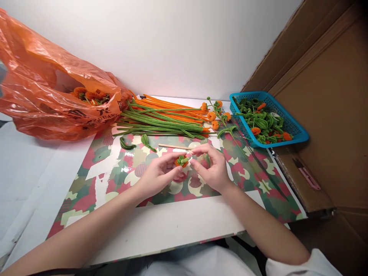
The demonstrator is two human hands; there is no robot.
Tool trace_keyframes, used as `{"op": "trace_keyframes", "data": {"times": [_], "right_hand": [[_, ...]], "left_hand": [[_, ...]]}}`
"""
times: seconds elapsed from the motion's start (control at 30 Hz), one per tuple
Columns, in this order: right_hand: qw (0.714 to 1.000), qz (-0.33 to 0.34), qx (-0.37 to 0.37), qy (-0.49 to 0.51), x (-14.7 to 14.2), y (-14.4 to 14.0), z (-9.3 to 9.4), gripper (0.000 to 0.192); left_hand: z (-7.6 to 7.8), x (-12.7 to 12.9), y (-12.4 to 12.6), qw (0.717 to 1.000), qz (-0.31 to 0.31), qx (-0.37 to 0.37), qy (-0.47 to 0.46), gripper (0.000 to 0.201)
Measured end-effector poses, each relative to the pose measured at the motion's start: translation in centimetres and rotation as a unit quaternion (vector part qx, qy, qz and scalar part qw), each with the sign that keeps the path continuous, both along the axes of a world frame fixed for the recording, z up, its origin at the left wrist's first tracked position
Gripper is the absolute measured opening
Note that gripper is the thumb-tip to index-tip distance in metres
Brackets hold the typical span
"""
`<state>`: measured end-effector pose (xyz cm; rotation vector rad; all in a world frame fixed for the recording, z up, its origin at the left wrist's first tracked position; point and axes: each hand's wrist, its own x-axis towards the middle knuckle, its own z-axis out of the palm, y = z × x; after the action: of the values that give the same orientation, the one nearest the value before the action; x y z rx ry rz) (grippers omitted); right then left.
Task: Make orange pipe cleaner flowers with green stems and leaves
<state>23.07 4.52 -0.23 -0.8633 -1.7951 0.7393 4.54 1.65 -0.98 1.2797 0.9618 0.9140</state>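
Observation:
A small orange pipe-cleaner pumpkin with a curled green top sits in the fingers of my left hand, which is closed on it. Close by on its right is my right hand, thumb and index finger slightly apart at the green top. No object shows between those two fingertips, and whether they touch the green top is hard to make out. Just beyond both hands lies a thin wooden stick. Two green pipe-cleaner leaves, a dark curled one and a lighter one, rest farther left.
Orange pipe cleaners and green ones lie across the back. An orange plastic bag stands left. A blue basket of green pieces sits right, near pumpkin stems and a pink-handled cutter.

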Motion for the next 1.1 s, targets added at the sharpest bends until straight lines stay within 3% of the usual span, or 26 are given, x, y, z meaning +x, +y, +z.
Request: {"op": "trace_keyframes", "data": {"times": [0.17, 0.6, 0.8, 0.9, 1.0, 1.1], "right_hand": [[0.992, -0.019, 0.106, -0.069, -0.6, -0.2, -0.7, 0.015], [0.978, -0.094, 0.156, -0.097, -1.6, -0.9, -1.3, 0.013], [0.974, -0.091, 0.153, -0.142, -1.5, -0.7, -1.3, 0.01], [0.976, -0.099, 0.143, -0.131, -0.2, 0.4, -0.6, 0.008], [0.98, -0.186, 0.058, -0.051, 1.9, 2.2, 0.1, 0.011], [0.966, -0.254, 0.016, -0.039, 3.7, 3.8, 0.3, 0.009]], "left_hand": [[0.4, 0.1, 0.0, 0.999, 0.02, -0.017, -0.029, 0.036], [0.1, 0.7, -0.3, 0.998, 0.057, -0.012, -0.017, 0.03], [0.2, 0.7, -0.4, 0.995, 0.067, 0.037, 0.057, 0.03], [0.0, 0.2, -0.2, 0.968, 0.084, 0.127, 0.198, 0.025], [-0.3, -0.3, 0.2, 0.904, 0.085, 0.235, 0.345, 0.022], [-0.7, -0.5, 0.5, 0.857, 0.096, 0.296, 0.411, 0.018]]}}
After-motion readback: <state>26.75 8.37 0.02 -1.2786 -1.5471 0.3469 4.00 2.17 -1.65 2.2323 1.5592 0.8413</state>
